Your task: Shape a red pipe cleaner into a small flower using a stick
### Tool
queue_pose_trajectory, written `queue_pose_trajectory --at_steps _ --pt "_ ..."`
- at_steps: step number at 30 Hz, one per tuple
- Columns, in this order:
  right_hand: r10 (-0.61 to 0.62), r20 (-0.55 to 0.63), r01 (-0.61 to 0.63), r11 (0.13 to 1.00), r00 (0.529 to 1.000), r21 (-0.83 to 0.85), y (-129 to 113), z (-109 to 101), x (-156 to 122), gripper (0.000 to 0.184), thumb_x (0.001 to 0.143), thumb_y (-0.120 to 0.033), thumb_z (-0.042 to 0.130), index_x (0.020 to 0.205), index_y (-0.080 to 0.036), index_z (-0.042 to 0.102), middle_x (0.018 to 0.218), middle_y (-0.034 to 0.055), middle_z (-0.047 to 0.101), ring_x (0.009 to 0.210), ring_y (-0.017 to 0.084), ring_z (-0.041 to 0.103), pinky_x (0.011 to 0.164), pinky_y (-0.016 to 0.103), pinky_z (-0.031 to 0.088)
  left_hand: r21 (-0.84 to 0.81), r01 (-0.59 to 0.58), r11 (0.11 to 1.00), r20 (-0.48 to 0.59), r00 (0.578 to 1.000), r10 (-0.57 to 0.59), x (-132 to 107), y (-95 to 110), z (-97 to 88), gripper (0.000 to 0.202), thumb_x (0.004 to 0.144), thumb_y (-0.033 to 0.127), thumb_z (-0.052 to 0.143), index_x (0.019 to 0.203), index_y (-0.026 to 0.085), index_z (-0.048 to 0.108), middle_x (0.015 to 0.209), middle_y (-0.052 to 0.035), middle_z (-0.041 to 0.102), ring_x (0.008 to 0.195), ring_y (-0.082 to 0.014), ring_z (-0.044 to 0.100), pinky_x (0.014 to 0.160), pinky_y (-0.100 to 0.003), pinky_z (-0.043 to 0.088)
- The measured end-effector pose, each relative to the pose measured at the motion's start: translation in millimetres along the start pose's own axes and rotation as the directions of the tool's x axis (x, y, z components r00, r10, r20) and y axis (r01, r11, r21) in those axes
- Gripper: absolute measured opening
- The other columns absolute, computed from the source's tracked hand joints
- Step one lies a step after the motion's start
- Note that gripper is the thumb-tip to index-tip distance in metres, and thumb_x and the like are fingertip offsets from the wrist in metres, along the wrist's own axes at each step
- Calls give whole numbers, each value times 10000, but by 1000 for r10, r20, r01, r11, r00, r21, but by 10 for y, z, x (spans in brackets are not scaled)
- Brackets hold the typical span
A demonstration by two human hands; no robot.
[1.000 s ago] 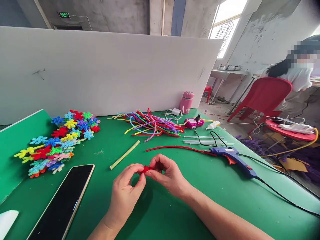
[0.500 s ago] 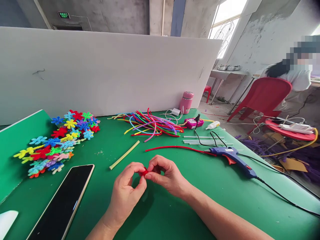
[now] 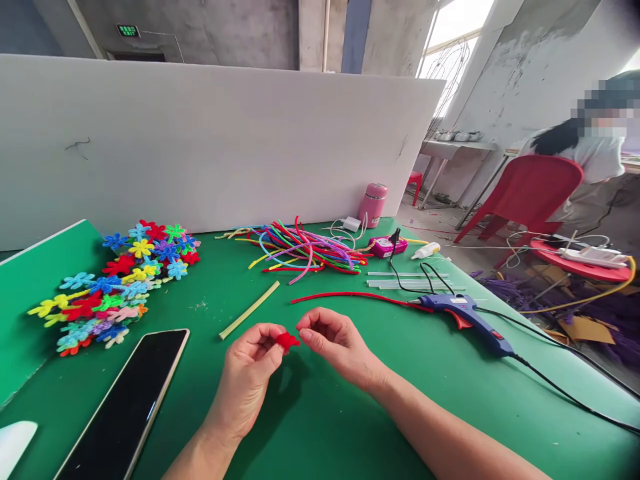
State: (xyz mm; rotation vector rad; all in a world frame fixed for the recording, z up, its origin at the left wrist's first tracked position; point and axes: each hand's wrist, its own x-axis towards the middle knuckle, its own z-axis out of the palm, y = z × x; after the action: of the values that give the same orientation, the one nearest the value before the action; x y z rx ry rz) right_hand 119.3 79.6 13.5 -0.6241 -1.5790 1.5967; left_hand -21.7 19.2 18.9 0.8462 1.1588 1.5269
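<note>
A small red fuzzy pipe-cleaner flower is pinched between the thumb and fingers of my left hand, its petals partly covered by them. Just right of it, the thumb and forefinger of my right hand are drawn together, with nothing seen between them. A small gap parts these fingertips from the flower. Beyond my hands lies a long red pipe cleaner, its right end by the nozzle of a blue glue gun. To the left, a pale yellow bundle of short strips rests on the green table.
Colourful fuzzy flowers are heaped at left, behind a phone. Loose pipe cleaners lie at the back near a pink bottle. Clear glue sticks and black cords lie at right. A person sits on a red chair.
My right fingers have let go of the red flower and moved slightly apart from it. My left hand has shifted a little left, and more of the flower shows.
</note>
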Motion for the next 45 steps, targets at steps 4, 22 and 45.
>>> queue_pose_trajectory --at_steps 4,22,45 --pt "-18 20 19 999 1000 -50 21 18 -6 207 768 -348 567 787 -144 540 675 -8 501 598 91 448 554 224 366 -33 12 999 60 998 -10 -16 31 15 133 594 236 717 675 167 636 701 11 608 677 -99 530 676 -193 429" --pt "-262 137 296 860 955 -416 -60 -33 -30 155 818 -239 508 853 -179 647 755 38 576 662 119 528 598 232 434 -91 119 989 124 987 -107 19 55 -7 130 576 197 732 687 163 675 688 4 617 640 -95 527 647 -198 432" --pt "32 211 7 983 977 -182 -155 74 -65 206 877 -332 356 747 -181 407 646 -12 501 588 90 484 550 213 417 -240 357 903 319 907 -274 11 28 5 68 610 173 670 647 147 619 616 2 571 586 -92 501 614 -217 413"
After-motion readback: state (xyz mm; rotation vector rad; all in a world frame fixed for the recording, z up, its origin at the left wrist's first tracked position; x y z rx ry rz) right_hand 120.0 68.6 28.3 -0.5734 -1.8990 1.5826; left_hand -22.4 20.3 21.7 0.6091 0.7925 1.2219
